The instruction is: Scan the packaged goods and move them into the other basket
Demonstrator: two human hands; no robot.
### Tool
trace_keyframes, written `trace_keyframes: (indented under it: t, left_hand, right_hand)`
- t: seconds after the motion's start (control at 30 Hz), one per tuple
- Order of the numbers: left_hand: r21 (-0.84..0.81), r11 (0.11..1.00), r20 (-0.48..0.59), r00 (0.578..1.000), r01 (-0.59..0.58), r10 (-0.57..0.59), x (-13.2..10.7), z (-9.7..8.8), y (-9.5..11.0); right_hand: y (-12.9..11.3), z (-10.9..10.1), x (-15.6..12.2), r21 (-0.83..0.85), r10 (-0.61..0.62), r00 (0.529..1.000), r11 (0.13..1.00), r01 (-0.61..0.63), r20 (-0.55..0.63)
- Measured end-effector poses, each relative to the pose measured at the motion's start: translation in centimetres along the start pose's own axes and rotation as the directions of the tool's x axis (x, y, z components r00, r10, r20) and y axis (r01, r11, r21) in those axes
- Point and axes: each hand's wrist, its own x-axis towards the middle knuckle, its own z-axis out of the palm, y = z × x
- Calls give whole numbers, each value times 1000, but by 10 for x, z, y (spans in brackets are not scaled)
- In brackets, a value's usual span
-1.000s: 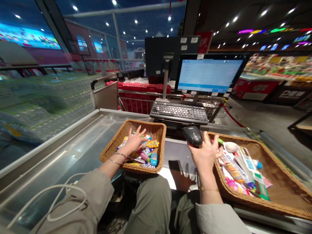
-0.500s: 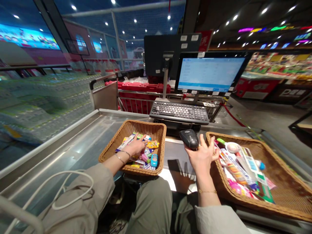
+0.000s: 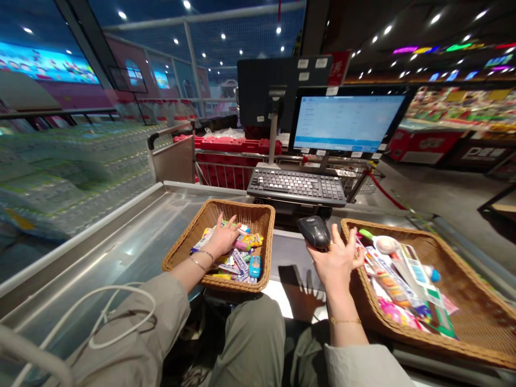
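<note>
My left hand (image 3: 224, 239) lies over the small packets inside the left wicker basket (image 3: 183, 242), its fingers spread and pointing away from me. Among the packets are a yellow one (image 3: 253, 239), a pink-and-green piece (image 3: 242, 246) and a small blue case (image 3: 255, 266). Whether the palm presses on a packet is hidden. Between the two baskets, my right hand (image 3: 336, 258) is raised with fingers apart, next to a black barcode scanner (image 3: 314, 232). Its thumb side is close under the scanner; I cannot tell if they touch.
At right, a second wicker basket (image 3: 479, 301) holds a white ladle-like item with a green handle (image 3: 385, 244) and several packaged goods. Behind the metal counter (image 3: 161, 215) stand a keyboard (image 3: 296, 183) and a lit monitor (image 3: 349, 121). A pale cable (image 3: 121, 287) loops at left.
My left hand has shifted slightly away from me, its fingers extending further, and more packets show near its wrist. The right hand and scanner are almost unmoved.
</note>
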Motion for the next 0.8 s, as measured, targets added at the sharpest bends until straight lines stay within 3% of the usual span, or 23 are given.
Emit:
trace_keyframes:
  t: [0.33,0.47,0.57,0.63,0.8]
  left_hand:
    - [-151,973,219,966,175,-140,3,19,-8]
    - [-177,972,226,968,152,-110,4,17,-6]
    - [-168,979,151,985,114,-88,5,14,-4]
    - [-155,982,36,994,103,-99,5,11,-3]
    - [-168,979,-222,963,118,-155,8,-2,0]
  right_hand:
    - [0,-3,-1,-1,-22,1000,1000,22,9]
    - [-1,-3,-2,-8,-33,999,999,33,0]
    - [-1,-2,-4,-13,-40,999,999,40,-2]
    - [-1,-1,-4,-18,-41,999,999,41,0]
    - [-5,0,-4,-28,-41,999,999,41,7]
